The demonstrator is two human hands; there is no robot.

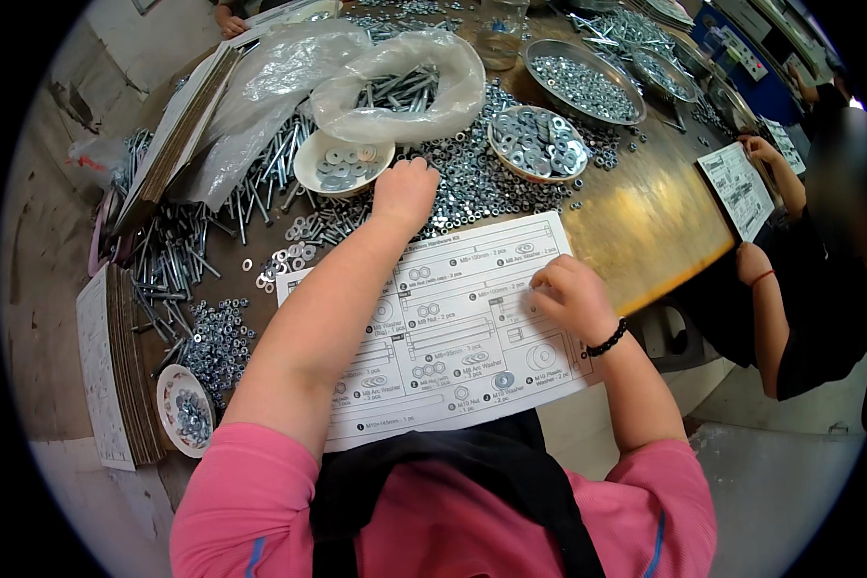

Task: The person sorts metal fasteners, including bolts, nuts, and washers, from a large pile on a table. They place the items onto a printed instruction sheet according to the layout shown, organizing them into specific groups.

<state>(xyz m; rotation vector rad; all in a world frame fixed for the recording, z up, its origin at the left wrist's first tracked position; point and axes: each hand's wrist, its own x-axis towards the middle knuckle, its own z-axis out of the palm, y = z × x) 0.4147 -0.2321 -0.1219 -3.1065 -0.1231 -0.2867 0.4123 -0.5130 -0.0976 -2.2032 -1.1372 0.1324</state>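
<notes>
A printed sheet (472, 289) with line drawings of fasteners lies in front of me. One flat metal washer (504, 380) rests on its lower part. Past the sheet's far edge, my left hand (407, 197) is over a heap of small nuts (462, 183), beside a white bowl of large washers (342, 171). Its fingers curl downward, and their tips are hidden behind the knuckles. Above the right side of the sheet, my right hand (576, 301) has its thumb and fingers drawn together. Whatever they may hold is too small to make out.
Bolts (173, 255) and loose washers (294, 255) spread at left, near a bowl of small parts (185, 409) and cardboard stacks (116, 366). Farther back are a plastic bag of bolts (400, 87), a washer bowl (538, 144) and a metal tray (588, 82). At right a person holds a printed sheet (735, 190).
</notes>
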